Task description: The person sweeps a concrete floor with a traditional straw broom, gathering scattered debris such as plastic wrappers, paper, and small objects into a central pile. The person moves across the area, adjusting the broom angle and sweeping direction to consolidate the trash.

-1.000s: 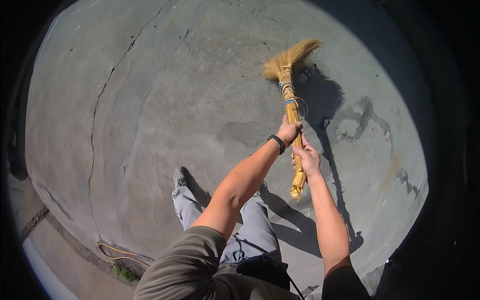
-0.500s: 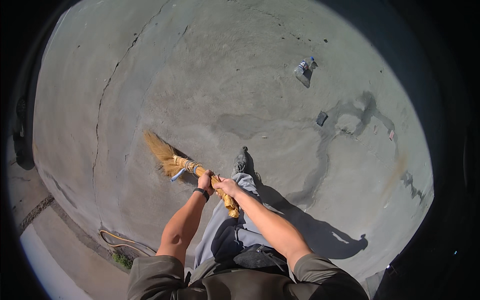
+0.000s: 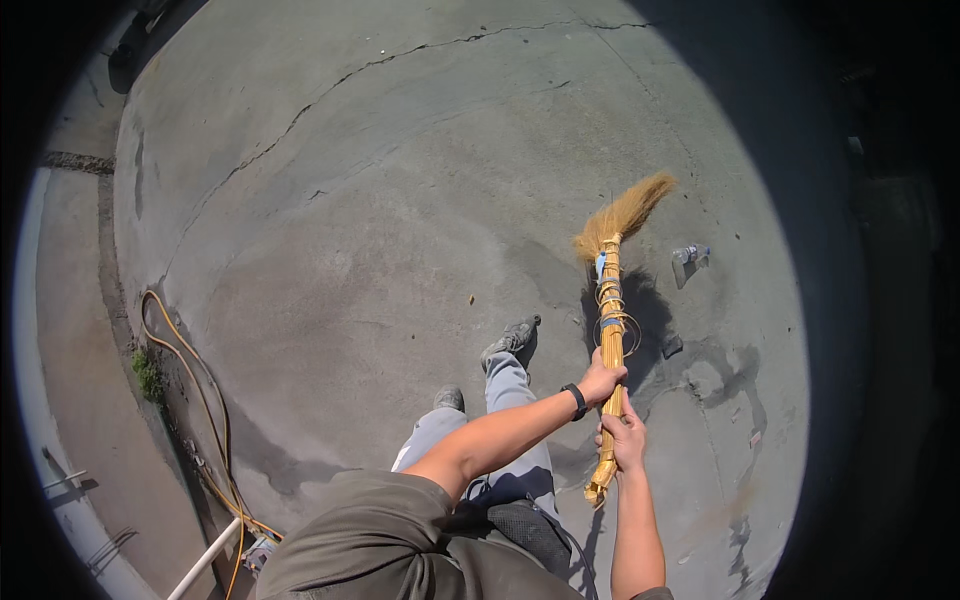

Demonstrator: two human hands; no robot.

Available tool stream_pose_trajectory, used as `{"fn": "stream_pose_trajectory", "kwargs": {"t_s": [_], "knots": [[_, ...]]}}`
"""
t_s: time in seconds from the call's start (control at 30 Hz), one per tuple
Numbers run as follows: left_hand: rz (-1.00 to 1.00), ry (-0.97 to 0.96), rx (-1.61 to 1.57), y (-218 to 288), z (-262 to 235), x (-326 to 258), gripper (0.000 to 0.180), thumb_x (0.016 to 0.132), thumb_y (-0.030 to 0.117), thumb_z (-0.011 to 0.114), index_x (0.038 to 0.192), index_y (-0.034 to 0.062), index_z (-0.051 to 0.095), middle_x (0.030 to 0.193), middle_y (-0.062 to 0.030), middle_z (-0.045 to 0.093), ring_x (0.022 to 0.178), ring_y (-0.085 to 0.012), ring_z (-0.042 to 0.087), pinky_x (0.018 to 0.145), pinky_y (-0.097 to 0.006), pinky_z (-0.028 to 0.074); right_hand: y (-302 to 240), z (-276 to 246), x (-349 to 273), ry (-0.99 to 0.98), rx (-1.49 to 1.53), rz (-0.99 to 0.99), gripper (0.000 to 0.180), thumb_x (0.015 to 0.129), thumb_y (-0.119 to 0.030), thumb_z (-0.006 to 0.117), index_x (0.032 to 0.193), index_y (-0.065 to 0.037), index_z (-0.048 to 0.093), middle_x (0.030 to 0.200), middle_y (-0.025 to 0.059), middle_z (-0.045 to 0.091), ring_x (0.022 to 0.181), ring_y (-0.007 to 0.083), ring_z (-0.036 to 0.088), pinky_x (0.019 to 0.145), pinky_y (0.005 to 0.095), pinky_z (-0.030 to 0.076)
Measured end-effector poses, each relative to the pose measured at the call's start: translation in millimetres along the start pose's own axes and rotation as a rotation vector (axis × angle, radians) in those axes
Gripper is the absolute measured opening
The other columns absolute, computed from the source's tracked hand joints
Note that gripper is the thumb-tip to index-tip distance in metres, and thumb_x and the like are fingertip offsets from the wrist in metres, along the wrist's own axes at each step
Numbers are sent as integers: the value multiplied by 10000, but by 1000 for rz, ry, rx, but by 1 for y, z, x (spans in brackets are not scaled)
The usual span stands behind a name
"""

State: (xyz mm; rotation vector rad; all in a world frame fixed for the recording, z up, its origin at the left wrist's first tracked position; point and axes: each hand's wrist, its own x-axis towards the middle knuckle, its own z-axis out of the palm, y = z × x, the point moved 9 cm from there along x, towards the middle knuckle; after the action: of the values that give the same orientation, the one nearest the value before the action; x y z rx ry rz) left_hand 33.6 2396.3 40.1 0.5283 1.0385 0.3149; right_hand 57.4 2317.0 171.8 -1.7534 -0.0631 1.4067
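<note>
A straw broom (image 3: 612, 335) with a bundled-stalk handle is in both my hands, off to the right of my legs. My left hand (image 3: 602, 380), with a dark band on the wrist, wraps the handle higher up, nearer the bristles. Just below it, my right hand (image 3: 626, 440) is closed around the lower handle, near its butt end. Wire rings and a blue strip bind the upper handle. The tan bristles fan away from me and bend to the right, and the broom's dark shadow falls on the concrete beside it.
A clear plastic bottle (image 3: 690, 254) lies on the concrete floor (image 3: 400, 250) right of the bristles. A small dark piece (image 3: 672, 346) lies nearer, by damp streaks. At left, a yellow hose (image 3: 190, 350) runs past a green weed (image 3: 147, 375). A long crack crosses the far floor.
The broom has swung from the left across to the right, both hands still gripping it. My view has turned left, so the hose shows more and the bottle sits lower and farther right.
</note>
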Motion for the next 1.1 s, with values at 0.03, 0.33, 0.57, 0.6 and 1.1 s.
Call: {"fn": "stream_pose_trajectory", "kwargs": {"t_s": [0.03, 0.33, 0.57, 0.6, 1.1], "knots": [[39, 104, -29, -6, -35, -27, 657, 808, 132, 648, 1355, 58, 290, 1022, -138, 563, 868, -229, 615, 772, -366, 521, 23, 9, -11, -60, -22, 94, 748, 863, 9, 627, 1536, -133, 331, 754, 32, 580, 556, 129, 563, 481, 272, 488], [-139, 874, -612, -153, -382, -188, 461, 847, 135, 608, 1218, 14, 363, 1020, -179, 565, 900, -289, 631, 759, -450, 551, 235, 238, -37, -911, -229, 716, 573, 925, -208, 641, 1463, -247, 447, 769, 38, 609, 559, 130, 581, 454, 256, 467], [-376, 477, -780, -242, -302, -142, 273, 892, 243, 536, 1059, 28, 557, 895, -148, 640, 821, -316, 644, 761, -453, 550, 255, 157, -14, -734, -404, 568, 295, 894, -146, 635, 1186, -111, 606, 704, 62, 605, 511, 158, 578, 454, 291, 463], [-354, 548, -717, -247, -265, -115, 253, 887, 216, 548, 1059, 30, 550, 894, -150, 638, 801, -312, 646, 743, -443, 553, 238, 108, 1, -653, -348, 569, 332, 891, -135, 635, 1222, -116, 610, 700, 58, 603, 512, 156, 578, 453, 292, 462], [-298, -174, -450, -157, 491, 164, 276, 841, 116, 619, 1035, 68, 430, 793, -80, 535, 631, -201, 581, 548, -378, 525, -135, -489, 90, 239, -438, -48, 676, 802, -103, 671, 1450, -79, 480, 788, -4, 602, 616, 66, 531, 553, 254, 473]]}}
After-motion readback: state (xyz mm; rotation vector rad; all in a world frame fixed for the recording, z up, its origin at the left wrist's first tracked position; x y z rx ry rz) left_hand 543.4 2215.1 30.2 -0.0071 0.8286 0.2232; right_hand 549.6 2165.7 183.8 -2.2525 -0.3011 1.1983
